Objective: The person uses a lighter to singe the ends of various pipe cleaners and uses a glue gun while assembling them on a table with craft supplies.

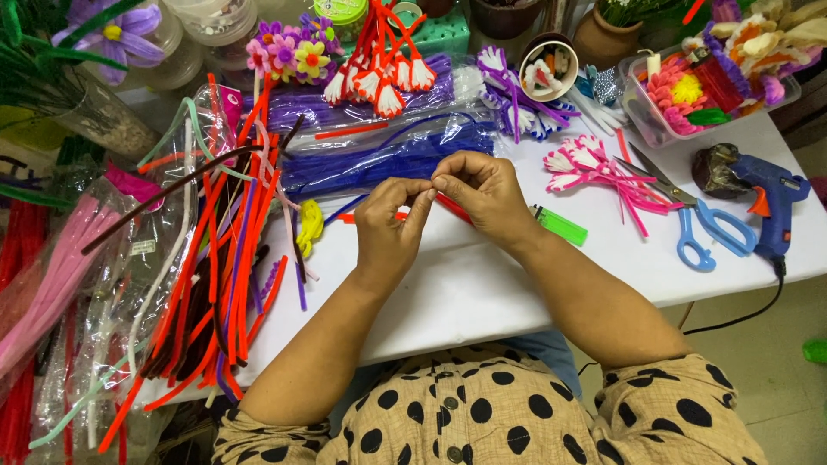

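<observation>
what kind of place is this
Most likely a home craft table for making pipe-cleaner flowers. Loose pipe cleaners are heaped on the white table, finished flowers lie beside scissors and a blue glue gun, and both hands pinch a red pipe cleaner.

red pipe cleaner point(454, 209), blue scissors point(708, 232), green lighter point(562, 226), white table point(482, 284)

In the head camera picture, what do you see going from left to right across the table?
Pink pipe cleaners → red pipe cleaners → left hand → right hand → green lighter → pink flowers → scissors → glue gun.
</observation>
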